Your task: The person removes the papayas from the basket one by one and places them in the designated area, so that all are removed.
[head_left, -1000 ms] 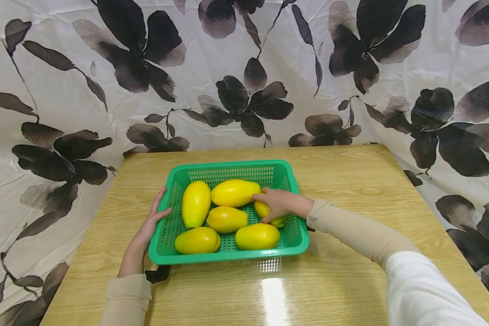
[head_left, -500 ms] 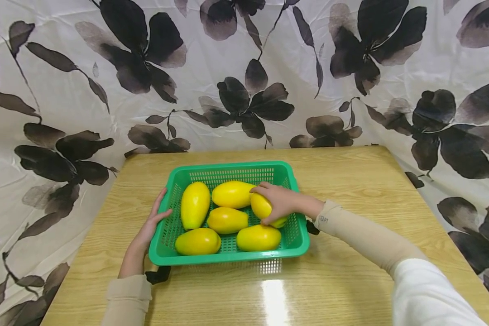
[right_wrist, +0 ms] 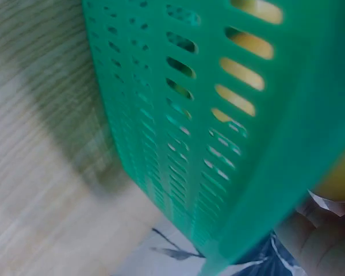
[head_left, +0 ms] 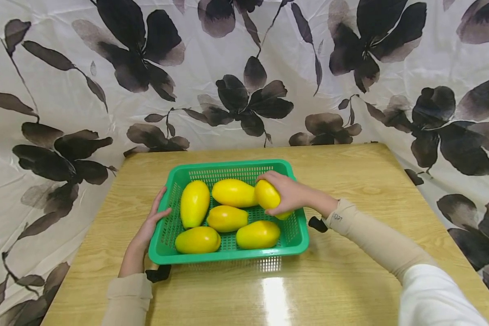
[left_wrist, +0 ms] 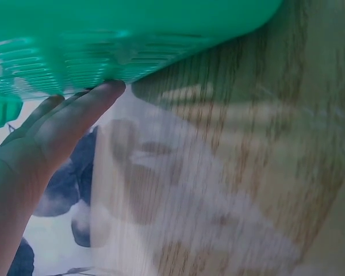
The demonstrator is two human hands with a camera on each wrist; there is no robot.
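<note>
Partly, the right hand (head_left: pixel 287 192) is covering the gripped fruit (head_left: pixel 267 194), whose rear portion is disappearing under the palm; whether the fruit is touching its yellow neighbour (head_left: pixel 233 193), I cannot tell. From the right wrist, the perforated wall of the green basket (head_left: pixel 228 259) is filling most of the sight, leaving only a cut-off yellow patch and blurred fingers at the lower right edge. Relative to the fingers, the gripped fruit is sitting between the right thumb, on its near side, and the curled fingers, on its far side, in the basket's right half. Meanwhile, the left hand (head_left: pixel 148 226) is resting against the left outer wall, its fingers extending straight and its thumb crossing the rim. Five other yellow fruits are lying inside the basket, which is standing on a wooden table (head_left: pixel 342 181).
</note>
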